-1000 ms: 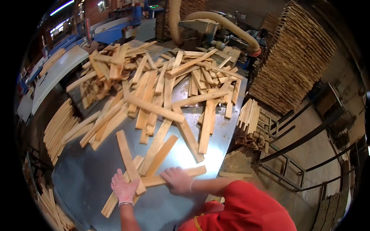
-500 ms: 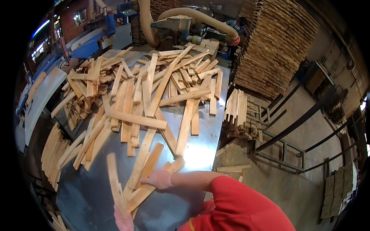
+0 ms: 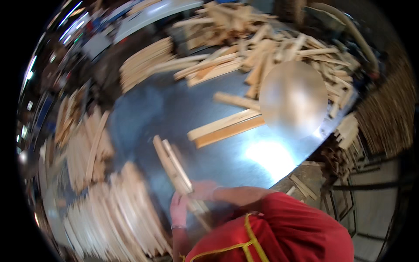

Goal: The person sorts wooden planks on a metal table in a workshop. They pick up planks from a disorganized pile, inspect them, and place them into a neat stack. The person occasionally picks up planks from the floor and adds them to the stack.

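- Since the earlier frame, the view has swung: stacked slats (image 3: 111, 218) now fill the lower left of the frame.
- The left hand (image 3: 178, 208) and right hand (image 3: 204, 190), apart half a second ago, now meet at lower centre, around a bundle of slats (image 3: 171, 165).
- To their right, two loose slats (image 3: 224, 129) lie on the metal surface (image 3: 146, 109), near a heap of slats (image 3: 301, 48) in the upper right.
- The bundle's long axis slants from upper left to lower right; its longer ends point up-left.
- Left grip: grasping the bundle from its left side, below its middle; fingers blurred.
- Right grip: grasping it from the right; fingers blurred.
- The bundle passes between both hands, extending beyond them above and below.
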